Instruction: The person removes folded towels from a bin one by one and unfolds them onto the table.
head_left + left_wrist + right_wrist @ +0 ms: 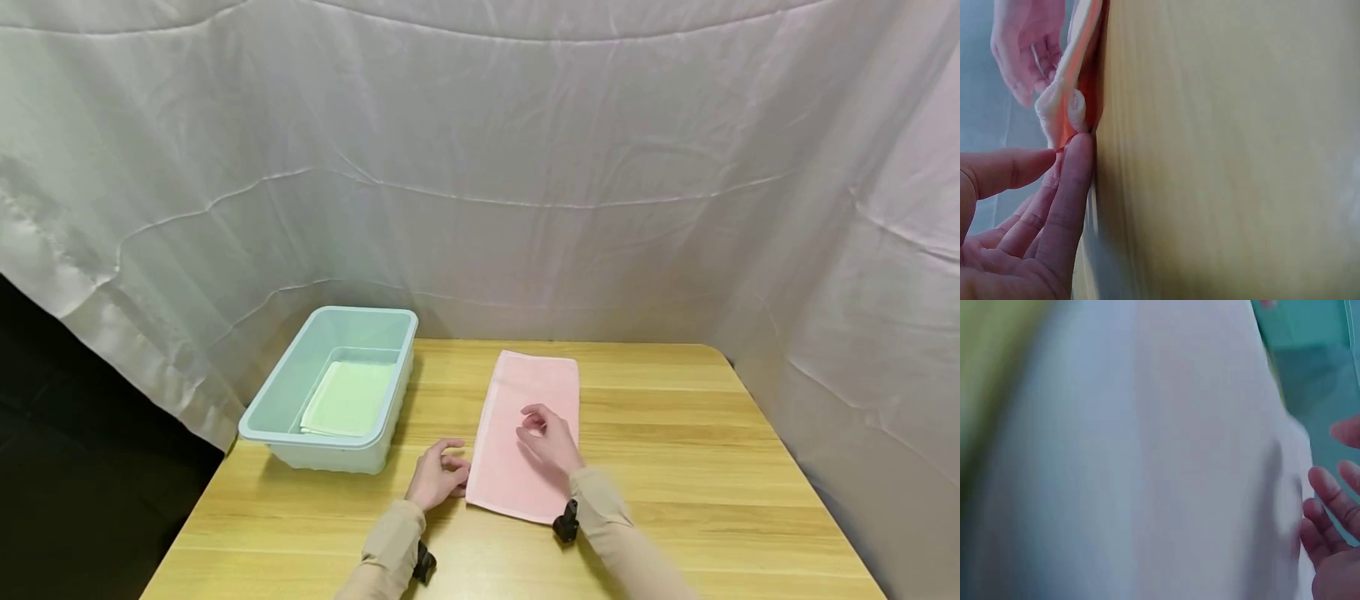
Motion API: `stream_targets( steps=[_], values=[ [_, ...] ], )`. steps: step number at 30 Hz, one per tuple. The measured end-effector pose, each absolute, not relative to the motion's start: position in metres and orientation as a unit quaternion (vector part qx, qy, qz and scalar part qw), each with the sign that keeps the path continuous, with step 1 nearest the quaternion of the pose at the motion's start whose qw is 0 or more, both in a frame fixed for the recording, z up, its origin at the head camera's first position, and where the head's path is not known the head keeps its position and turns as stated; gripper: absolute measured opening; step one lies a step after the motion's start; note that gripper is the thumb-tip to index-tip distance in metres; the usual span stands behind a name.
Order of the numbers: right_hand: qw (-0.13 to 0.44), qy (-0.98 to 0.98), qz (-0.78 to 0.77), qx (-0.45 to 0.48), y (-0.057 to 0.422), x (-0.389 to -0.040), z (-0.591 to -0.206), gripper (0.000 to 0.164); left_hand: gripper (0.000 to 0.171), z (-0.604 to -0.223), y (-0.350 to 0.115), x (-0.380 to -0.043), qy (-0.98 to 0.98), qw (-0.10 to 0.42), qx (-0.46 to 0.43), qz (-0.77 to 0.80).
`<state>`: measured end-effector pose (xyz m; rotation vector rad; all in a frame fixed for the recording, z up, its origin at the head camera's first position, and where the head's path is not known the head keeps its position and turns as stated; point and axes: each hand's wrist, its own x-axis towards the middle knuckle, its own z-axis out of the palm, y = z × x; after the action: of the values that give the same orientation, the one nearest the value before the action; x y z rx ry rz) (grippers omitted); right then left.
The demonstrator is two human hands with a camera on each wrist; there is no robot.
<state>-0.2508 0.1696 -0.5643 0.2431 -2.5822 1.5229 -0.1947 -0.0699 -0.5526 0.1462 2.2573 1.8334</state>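
A folded pink towel lies lengthwise on the wooden table. At its near left edge is my left hand; in the left wrist view the thumb and index fingertips pinch the towel's layered edge, which looks slightly raised there. Over the middle of the towel hovers my right hand, fingers loosely bent and nothing between them. The right wrist view is blurred, showing the pale towel surface with the right fingers beside it.
To the left stands a light blue-green plastic bin with a folded pale green towel lying in it. The wooden table extends to the right. A grey-white curtain hangs behind and along both sides.
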Motion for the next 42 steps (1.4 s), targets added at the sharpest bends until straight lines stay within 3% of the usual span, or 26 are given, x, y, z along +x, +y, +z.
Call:
stream_targets(
  steps=[19, 35, 42],
  values=[
    [0.043, -0.854, 0.517, 0.033, 0.119, -0.234, -0.565, 0.022, 0.055, -0.557, -0.062, -0.188, 0.723, 0.164, 0.05, 0.669],
    [0.028, -0.895, 0.444, 0.009, 0.108, -0.236, -0.571, 0.034, 0.063, -0.561, -0.065, -0.19, 0.717, 0.156, 0.031, 0.678],
    [0.044, -0.914, 0.403, 0.024, 0.106, -0.237, -0.572, 0.028, 0.069, -0.559, -0.064, -0.19, 0.712, 0.152, 0.021, 0.686]
  ],
)
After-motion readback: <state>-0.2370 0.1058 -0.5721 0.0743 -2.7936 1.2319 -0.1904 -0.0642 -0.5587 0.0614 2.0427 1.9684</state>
